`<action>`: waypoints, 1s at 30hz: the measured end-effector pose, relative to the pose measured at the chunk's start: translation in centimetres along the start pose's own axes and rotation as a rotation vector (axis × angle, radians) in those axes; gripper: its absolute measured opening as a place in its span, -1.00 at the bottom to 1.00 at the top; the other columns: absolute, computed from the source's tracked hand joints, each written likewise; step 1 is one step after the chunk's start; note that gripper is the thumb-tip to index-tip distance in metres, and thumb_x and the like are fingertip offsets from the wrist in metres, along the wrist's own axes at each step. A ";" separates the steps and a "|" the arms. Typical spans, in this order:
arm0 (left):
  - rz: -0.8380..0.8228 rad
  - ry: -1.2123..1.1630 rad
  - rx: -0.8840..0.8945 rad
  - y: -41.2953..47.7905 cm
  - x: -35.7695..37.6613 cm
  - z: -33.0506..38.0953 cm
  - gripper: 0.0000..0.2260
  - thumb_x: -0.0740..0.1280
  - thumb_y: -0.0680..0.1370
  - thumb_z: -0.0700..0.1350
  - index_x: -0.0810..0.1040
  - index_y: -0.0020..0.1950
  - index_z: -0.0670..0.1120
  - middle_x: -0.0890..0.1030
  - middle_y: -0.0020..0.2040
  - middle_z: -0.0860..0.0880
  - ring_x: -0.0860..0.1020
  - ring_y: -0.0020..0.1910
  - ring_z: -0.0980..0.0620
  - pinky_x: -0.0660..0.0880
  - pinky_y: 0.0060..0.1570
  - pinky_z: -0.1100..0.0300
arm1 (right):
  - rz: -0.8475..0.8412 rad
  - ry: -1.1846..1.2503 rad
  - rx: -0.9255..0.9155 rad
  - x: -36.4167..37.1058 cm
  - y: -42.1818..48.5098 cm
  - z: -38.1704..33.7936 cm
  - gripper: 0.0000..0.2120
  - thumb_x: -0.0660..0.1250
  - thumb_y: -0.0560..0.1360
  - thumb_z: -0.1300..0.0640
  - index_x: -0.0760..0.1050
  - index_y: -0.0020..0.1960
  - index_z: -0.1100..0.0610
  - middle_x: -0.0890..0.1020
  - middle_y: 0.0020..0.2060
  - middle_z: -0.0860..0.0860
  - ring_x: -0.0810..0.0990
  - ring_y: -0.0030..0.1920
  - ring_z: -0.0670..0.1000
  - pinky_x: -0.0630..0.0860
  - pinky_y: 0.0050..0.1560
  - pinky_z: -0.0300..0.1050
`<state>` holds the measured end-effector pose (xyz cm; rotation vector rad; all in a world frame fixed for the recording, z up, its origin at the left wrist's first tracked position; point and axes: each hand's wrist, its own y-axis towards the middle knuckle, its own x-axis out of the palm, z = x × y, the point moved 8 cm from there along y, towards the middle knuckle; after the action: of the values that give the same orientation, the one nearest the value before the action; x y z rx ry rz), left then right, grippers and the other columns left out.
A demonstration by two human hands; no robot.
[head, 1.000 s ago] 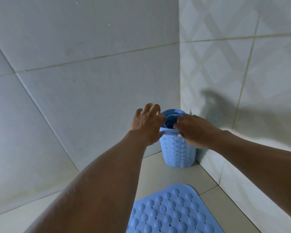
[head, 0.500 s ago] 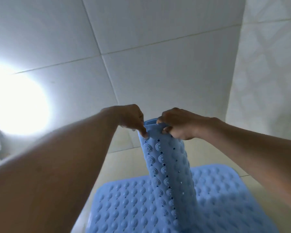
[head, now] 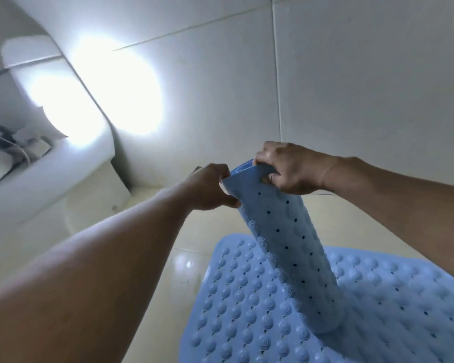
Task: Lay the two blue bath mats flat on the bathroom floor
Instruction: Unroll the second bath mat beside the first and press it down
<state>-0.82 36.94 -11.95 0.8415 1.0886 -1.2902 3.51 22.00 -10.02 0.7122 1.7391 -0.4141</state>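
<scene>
A rolled blue bath mat (head: 291, 255) with small holes hangs as a tilted tube, its lower end over the second mat. My left hand (head: 210, 188) pinches the loose top edge of the roll on the left. My right hand (head: 286, 167) grips the top rim on the right, fingers curled over it. The other blue bath mat (head: 260, 310), covered in round bumps, lies flat on the cream floor at the lower right.
A white toilet (head: 37, 163) stands at the left, with a bright light glare on the white tiled wall (head: 351, 87) beside it. Bare cream floor tiles (head: 168, 244) lie between the toilet and the flat mat.
Both hands lifted the rolled mat out of the wall corner and carried it over the flat mat. The view has swung left, bringing the toilet into sight.
</scene>
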 end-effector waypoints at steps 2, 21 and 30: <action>0.011 -0.006 0.025 0.9 0.6 1.0 -0.63 0.62 0.36 0.05 0.49 -0.03 0.02 0.57 0.03 -0.01 0.45 0.08 -0.05 0.32 -0.06 0.14 | 0.054 0.026 0.033 0.2 -1.3 0.9 -0.74 0.27 0.60 0.13 0.45 0.28 0.08 0.39 0.13 -0.01 0.43 0.24 0.05 0.33 0.20 -0.14; -0.035 0.086 0.679 -7.7 2.1 10.7 -0.23 0.60 0.30 0.20 0.43 0.47 0.13 0.30 0.50 0.02 0.43 0.37 -0.11 0.49 0.25 -0.08 | 0.119 -0.105 0.444 -2.0 -17.9 -4.3 -0.76 0.35 0.57 0.09 0.47 0.22 0.08 0.54 0.14 0.00 0.45 0.09 0.12 0.37 0.11 -0.06; -0.104 -0.028 0.785 -13.1 2.5 13.5 -0.72 0.60 0.34 0.05 0.62 -0.07 -0.01 0.64 -0.14 0.03 0.58 -0.07 -0.06 0.49 -0.14 0.07 | 0.221 -0.125 0.441 -2.4 -24.3 -7.7 -0.88 0.39 0.55 0.12 0.54 0.08 0.06 0.44 -0.17 -0.18 0.43 -0.10 -0.01 0.36 -0.06 -0.08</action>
<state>-11.88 21.75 -9.05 1.3433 0.5857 -1.8469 -17.68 7.82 -7.59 1.1557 1.4440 -0.6828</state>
